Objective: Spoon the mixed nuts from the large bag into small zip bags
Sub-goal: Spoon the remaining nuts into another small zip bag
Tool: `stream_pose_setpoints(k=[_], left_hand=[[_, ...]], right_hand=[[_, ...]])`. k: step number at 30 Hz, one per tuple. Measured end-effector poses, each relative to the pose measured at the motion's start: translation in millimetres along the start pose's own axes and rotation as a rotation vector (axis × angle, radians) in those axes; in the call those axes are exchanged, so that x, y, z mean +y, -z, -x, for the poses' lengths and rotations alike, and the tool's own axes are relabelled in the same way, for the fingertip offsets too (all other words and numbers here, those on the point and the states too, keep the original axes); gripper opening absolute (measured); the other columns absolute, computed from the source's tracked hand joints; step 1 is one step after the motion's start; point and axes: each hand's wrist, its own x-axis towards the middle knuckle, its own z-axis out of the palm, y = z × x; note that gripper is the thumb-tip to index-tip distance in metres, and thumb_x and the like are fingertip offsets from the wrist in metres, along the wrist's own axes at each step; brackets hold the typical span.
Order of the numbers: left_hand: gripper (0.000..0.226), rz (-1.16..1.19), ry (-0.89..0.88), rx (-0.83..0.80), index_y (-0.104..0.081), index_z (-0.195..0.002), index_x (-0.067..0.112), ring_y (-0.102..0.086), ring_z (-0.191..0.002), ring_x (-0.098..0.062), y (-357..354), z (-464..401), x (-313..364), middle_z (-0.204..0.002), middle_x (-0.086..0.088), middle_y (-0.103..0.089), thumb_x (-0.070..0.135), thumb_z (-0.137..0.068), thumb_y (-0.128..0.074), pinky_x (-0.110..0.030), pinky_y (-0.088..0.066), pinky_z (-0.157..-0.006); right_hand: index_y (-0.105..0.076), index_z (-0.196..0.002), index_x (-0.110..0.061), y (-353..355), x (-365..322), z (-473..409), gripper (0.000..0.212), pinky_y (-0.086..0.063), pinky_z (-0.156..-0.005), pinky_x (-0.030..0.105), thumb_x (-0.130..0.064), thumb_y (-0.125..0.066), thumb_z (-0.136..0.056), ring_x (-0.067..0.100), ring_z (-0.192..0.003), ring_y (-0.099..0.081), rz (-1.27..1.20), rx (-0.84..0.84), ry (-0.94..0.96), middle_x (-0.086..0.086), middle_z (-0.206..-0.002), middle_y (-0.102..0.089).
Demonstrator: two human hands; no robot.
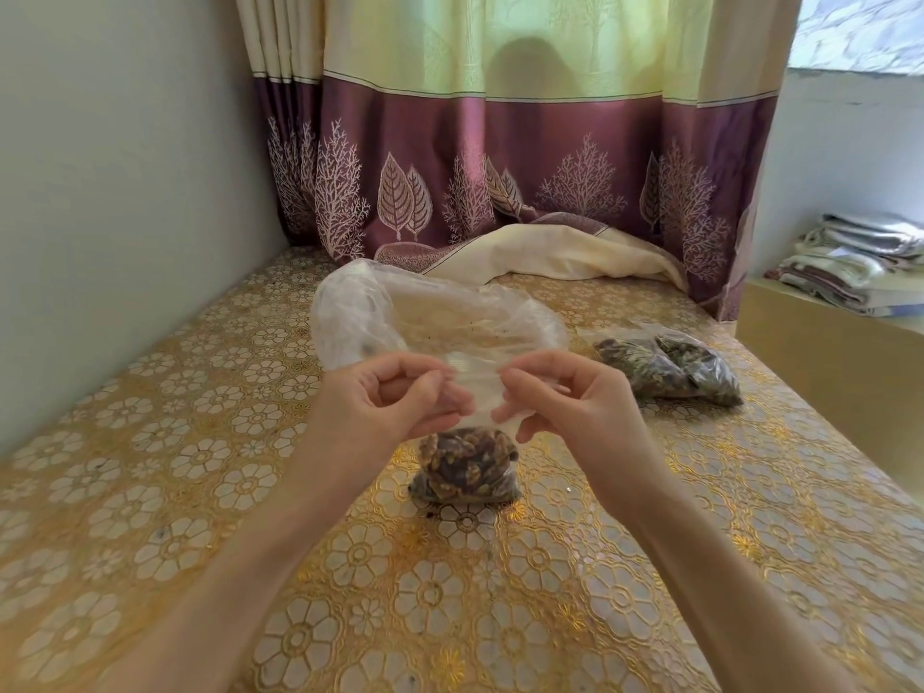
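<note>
My left hand (395, 402) and right hand (560, 397) each pinch an end of the small zip bag (467, 462)'s mouth, its seal running straight between them, nuts hanging just below, the large bag (425, 312) just beyond.

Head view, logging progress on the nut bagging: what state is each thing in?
Small zip bag: part filled with nuts, standing on the table, top pinched by both hands.
Left hand: pinching the bag's top.
Right hand: pinching the bag's top.
Large bag: open, looks nearly empty.
Filled bags: lying flat.
</note>
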Motion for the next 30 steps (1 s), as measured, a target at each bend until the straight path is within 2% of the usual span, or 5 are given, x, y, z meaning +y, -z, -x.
stream_pose_setpoints(k=[11, 17, 25, 27, 30], left_hand=[[0.009, -0.102, -0.042, -0.006, -0.066, -0.088, 0.001, -0.072, -0.076, -0.021, -1.8, 0.9, -0.4, -0.077, -0.01, -0.073, 0.008, -0.083, -0.062, -0.022, -0.056, -0.066], [0.007, -0.16, -0.048, -0.037, -0.069, -0.087, 0.012, -0.072, -0.076, -0.017, -0.7, 2.1, 0.1, -0.077, -0.003, -0.074, 0.009, -0.083, -0.064, -0.021, -0.056, -0.066], [0.021, -0.164, -0.062, -0.035, -0.069, -0.088, 0.009, -0.072, -0.076, -0.017, -1.5, 1.6, -1.4, -0.077, -0.004, -0.074, 0.024, -0.074, -0.065, -0.02, -0.056, -0.065], [0.018, -0.169, -0.06, -0.041, -0.069, -0.089, 0.009, -0.072, -0.078, -0.017, -1.2, 1.5, -1.7, -0.079, -0.004, -0.074, 0.022, -0.077, -0.065, -0.022, -0.056, -0.066], [0.009, -0.21, -0.069, -0.069, -0.07, -0.088, 0.013, -0.072, -0.078, -0.016, -1.7, 1.8, -2.1, -0.078, -0.002, -0.074, 0.015, -0.082, -0.065, -0.025, -0.058, -0.066]], right_hand=[[-0.071, -0.078, -0.018, -0.8, 2.0, 0.5, 0.009, -0.042, -0.05, 0.014, -0.012, -0.068, -0.084, 0.004, -0.053, -0.059, 0.098, 0.005, 0.057, 0.002, -0.063, -0.07], [-0.07, -0.081, -0.015, -1.6, -0.1, 2.1, 0.007, -0.042, -0.052, 0.007, -0.01, -0.067, -0.084, -0.001, -0.051, -0.058, 0.081, -0.031, 0.092, -0.004, -0.062, -0.069], [-0.068, -0.079, -0.012, -5.2, -3.3, 4.1, 0.009, -0.041, -0.052, 0.005, -0.005, -0.066, -0.084, -0.004, -0.05, -0.057, 0.101, -0.051, 0.105, -0.009, -0.06, -0.067], [-0.069, -0.079, -0.012, -5.4, -3.6, 4.6, 0.009, -0.042, -0.054, 0.006, -0.006, -0.066, -0.084, -0.003, -0.053, -0.059, 0.112, -0.048, 0.105, -0.008, -0.062, -0.067], [-0.07, -0.082, -0.013, -6.5, -3.6, 5.5, 0.008, -0.05, -0.066, 0.014, -0.007, -0.066, -0.085, 0.004, -0.067, -0.068, 0.139, -0.074, 0.102, -0.007, -0.07, -0.071]])
